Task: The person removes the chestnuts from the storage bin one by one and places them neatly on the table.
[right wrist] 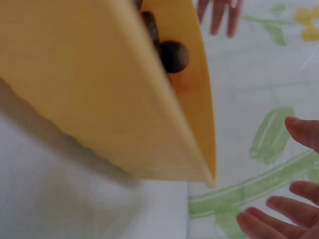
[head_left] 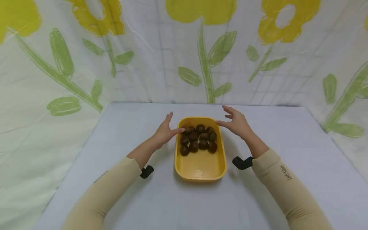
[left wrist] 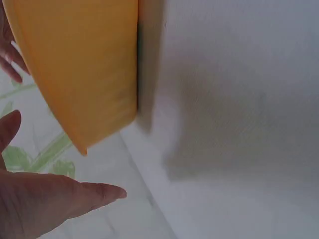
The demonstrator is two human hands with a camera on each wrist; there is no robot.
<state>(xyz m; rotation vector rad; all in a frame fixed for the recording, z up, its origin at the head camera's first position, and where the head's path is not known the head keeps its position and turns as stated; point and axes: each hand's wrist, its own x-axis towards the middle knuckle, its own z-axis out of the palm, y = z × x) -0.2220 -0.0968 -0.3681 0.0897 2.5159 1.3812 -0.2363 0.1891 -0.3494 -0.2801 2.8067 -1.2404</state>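
Note:
A yellow rectangular tray with rounded corners stands on the table. Several dark brown, glossy chestnuts lie in its far half, and its near half shows bare floor. My left hand is at the tray's left side, fingers extended and thumb over the rim in the head view. In the left wrist view, a gap shows between that hand and the tray wall. Beyond the far right corner is my right hand, fingers spread, thumb pointing at the rim. Neither hand holds anything.
The white table reaches back to a hanging sheet painted with yellow flowers and green leaves. Black wrist-worn devices sit below both wrists, close to the tray's sides.

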